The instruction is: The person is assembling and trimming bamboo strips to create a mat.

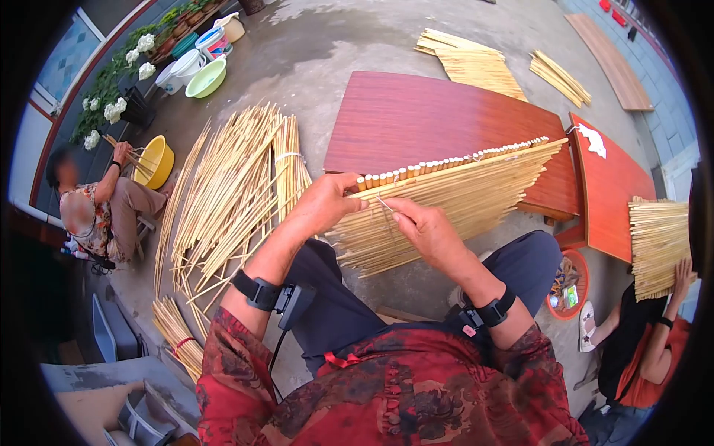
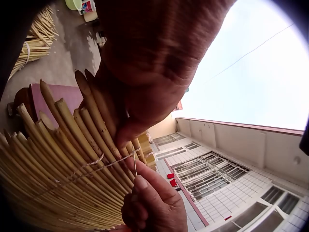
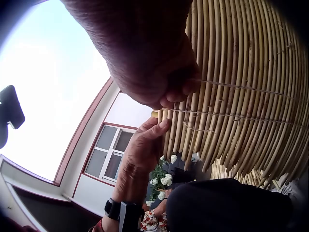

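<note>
A mat of straight, pale reed stalks (image 1: 454, 204), bound with rows of thread (image 3: 251, 90), stands slanted over the person's knees, its cut ends along the top edge. At the near-left end of that edge, the left hand (image 1: 321, 206) grips the outermost stalks between thumb and fingers. The right hand (image 1: 431, 234) pinches a thin metal needle (image 2: 135, 164) between thumb and forefinger, close below the left thumb. In the left wrist view the needle points up at the last stalks, beside a thread crossing them.
Loose reed stalks (image 1: 230, 178) lie on the ground at left. A red-brown table (image 1: 446, 111) stands ahead, with an orange basket (image 1: 584, 286) at right. One person sits at left by a yellow basin (image 1: 158, 160); another, at right, touches a second mat (image 1: 658, 238).
</note>
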Tool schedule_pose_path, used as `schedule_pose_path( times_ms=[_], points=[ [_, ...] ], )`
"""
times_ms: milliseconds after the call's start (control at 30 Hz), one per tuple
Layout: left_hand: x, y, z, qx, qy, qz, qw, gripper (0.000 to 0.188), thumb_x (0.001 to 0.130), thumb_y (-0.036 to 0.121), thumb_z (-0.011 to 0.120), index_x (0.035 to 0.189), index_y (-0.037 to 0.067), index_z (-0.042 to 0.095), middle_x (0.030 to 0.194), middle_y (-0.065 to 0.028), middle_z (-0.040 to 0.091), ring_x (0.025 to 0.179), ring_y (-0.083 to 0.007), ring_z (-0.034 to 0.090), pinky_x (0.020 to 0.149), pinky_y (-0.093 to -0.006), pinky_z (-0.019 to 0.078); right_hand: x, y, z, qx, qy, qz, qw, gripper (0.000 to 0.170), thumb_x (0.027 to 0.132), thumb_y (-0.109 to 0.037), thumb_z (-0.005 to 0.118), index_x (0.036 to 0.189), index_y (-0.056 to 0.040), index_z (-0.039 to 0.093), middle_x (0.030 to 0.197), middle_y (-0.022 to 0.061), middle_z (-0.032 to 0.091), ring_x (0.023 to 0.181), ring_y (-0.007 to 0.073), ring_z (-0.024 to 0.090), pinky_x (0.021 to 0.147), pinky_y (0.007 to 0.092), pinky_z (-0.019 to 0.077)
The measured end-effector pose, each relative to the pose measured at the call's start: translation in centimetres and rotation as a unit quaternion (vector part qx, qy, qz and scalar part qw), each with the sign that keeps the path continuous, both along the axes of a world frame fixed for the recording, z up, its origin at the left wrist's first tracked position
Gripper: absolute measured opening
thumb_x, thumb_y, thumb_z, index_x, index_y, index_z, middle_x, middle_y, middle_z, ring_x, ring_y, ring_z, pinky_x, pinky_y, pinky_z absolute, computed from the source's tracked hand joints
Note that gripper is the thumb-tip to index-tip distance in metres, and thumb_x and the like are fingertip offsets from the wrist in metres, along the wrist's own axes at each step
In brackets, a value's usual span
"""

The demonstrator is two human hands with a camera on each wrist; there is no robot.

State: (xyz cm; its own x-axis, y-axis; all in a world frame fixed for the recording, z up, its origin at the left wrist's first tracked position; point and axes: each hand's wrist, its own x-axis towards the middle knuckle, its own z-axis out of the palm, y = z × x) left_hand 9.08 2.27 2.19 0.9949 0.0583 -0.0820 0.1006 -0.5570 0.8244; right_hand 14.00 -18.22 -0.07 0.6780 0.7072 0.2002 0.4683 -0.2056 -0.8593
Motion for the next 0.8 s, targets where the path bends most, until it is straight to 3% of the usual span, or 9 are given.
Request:
schedule_pose_path(
  times_ms=[100, 233, 800],
  points=[
    [0.1, 0.2, -0.7, -0.002, -0.004, -0.001, 1.000, 0.025, 0.075, 0.014, 0.068, 0.096, 0.000, 0.063, 0.082, -0.0151, 0.065, 0.073, -0.0215, 0.061, 0.068, -0.0323, 0.0448, -0.1, 0.0, 0.3, -0.007, 0.037, 0.006, 0.999, 0.030, 0.085, -0.009, 0.051, 0.114, -0.0049, 0.057, 0.096, 0.0194, 0.062, 0.084, 0.0340, 0.062, 0.072, 0.0382, 0.0490],
    [0.1, 0.2, -0.6, 0.000, -0.002, 0.002, 1.000, 0.024, 0.075, 0.014, 0.067, 0.094, 0.000, 0.063, 0.080, -0.0156, 0.065, 0.072, -0.0220, 0.060, 0.067, -0.0328, 0.0443, 0.0, -0.2, -0.1, 0.011, 0.004, 0.022, 1.000, 0.030, 0.085, -0.008, 0.050, 0.115, -0.0038, 0.056, 0.096, 0.0200, 0.062, 0.085, 0.0341, 0.062, 0.073, 0.0378, 0.0485],
    [0.0, 0.1, -1.0, 0.038, -0.009, 0.004, 0.999, 0.029, 0.074, 0.019, 0.069, 0.095, 0.000, 0.061, 0.086, -0.0190, 0.064, 0.080, -0.0333, 0.061, 0.070, -0.0381, 0.0452, -0.5, -0.2, 0.5, -0.012, 0.012, 0.012, 1.000, 0.028, 0.087, -0.009, 0.051, 0.113, -0.0023, 0.058, 0.090, 0.0232, 0.062, 0.083, 0.0351, 0.062, 0.072, 0.0372, 0.0484]
  ],
)
